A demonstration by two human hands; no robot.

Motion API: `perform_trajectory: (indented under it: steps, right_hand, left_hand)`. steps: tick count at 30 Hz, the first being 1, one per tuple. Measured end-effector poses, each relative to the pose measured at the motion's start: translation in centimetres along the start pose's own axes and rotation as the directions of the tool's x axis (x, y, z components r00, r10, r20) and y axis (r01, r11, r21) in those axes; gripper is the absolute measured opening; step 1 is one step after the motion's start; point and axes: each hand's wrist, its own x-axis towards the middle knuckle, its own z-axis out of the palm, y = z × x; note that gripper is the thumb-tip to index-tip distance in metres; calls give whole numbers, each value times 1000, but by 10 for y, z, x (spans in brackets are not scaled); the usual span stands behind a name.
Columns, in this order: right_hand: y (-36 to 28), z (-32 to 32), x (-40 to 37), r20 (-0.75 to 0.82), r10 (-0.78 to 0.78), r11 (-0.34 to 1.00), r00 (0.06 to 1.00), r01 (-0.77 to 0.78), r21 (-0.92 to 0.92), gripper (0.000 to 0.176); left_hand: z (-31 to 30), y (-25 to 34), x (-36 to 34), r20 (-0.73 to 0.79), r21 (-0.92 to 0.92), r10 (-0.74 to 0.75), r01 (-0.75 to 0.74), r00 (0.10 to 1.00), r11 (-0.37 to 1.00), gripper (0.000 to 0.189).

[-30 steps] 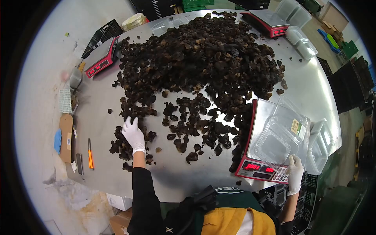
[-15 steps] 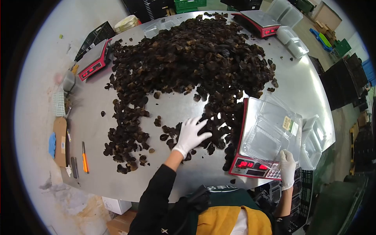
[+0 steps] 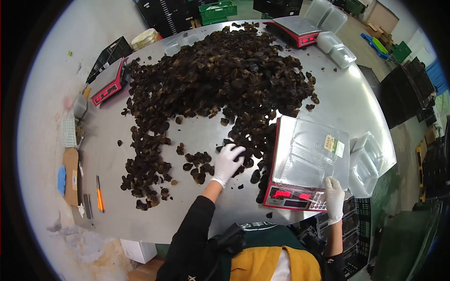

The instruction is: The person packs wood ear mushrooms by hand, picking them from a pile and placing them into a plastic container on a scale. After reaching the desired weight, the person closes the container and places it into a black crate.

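My left hand (image 3: 228, 165), in a white glove, is at the near edge of the dark wood ear mushrooms (image 3: 243, 124). Its fingers curl around some pieces, which they partly hide. A clear plastic clamshell box (image 3: 307, 157) lies opened out on the red digital scale (image 3: 294, 202), with a label (image 3: 334, 145) on its far right part. My right hand (image 3: 334, 199), also gloved, pinches the box's near right corner beside the scale's keypad. Red digits glow on the display.
Stacked clear boxes (image 3: 363, 171) stand right of the scale. Two more scales sit at the far left (image 3: 108, 84) and far right (image 3: 300, 33). An orange-handled knife (image 3: 100, 196) lies at left near a cardboard piece (image 3: 71, 178). Black crates (image 3: 351, 234) are below the table edge.
My left hand's spread fingers have curled in over the mushrooms. The clamshell box now lies flatter on the scale, my right hand still at its corner. The whole view has shifted slightly.
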Motion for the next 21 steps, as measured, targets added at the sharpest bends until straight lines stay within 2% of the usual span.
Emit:
perform_trajectory:
  steps: [1, 3, 5, 7, 8, 9, 11, 13, 14, 15, 17, 19, 21]
  right_hand:
    - [2, 0, 1, -9, -2, 1000, 1000, 2, 6, 31]
    - [7, -1, 2, 12, -3, 1000, 1000, 3, 20, 31]
    - [6, 0, 3, 22, -15, 1000, 1000, 14, 12, 31]
    - [-5, 6, 1, 39, 21, 999, 999, -20, -32, 32]
    - [-7, 9, 1, 32, -72, 991, 997, 75, -110, 31]
    - [-8, 11, 2, 41, -71, 991, 997, 75, -111, 31]
    - [-8, 19, 4, 68, 5, 1000, 998, -4, -21, 29]
    - [6, 26, 13, 62, -54, 999, 997, 54, -6, 28]
    - [11, 30, 16, 40, -109, 994, 993, 109, 9, 28]
    - [-3, 30, 12, 48, -62, 998, 997, 64, -28, 27]
    - [-3, 28, 16, 47, 13, 997, 999, -17, 79, 27]
    - [-6, 25, 13, 44, -22, 999, 999, 20, 45, 28]
    - [-6, 20, 14, 71, 5, 999, 997, -8, 45, 29]
  left_hand:
    - [-4, -3, 5, -15, -169, -96, 92, 995, 981, 28]
    - [-17, -3, 13, 6, -358, -195, 184, 981, 916, 25]
    - [-27, 17, 23, 33, -414, -229, 222, 973, 883, 25]
    - [-43, 69, 38, 59, -454, -42, 64, 997, 889, 24]
    - [-49, 99, 43, 75, -455, 59, -18, 995, 890, 24]
    - [-50, 127, 46, 89, -456, 155, -98, 984, 885, 24]
    - [-37, 163, 49, 190, -299, 437, -373, 879, 879, 32]
    - [-4, 178, 43, 402, -168, 560, -543, 724, 823, 44]
    - [9, 181, 39, 448, -117, 551, -566, 703, 816, 47]
    - [11, 186, 35, 495, -67, 538, -587, 682, 807, 51]
    - [6, 183, 28, 427, -109, 569, -584, 703, 804, 61]
    - [-16, 174, 28, 308, -210, 588, -549, 748, 809, 63]
    - [-54, 148, 32, 267, -268, 476, -410, 838, 872, 48]
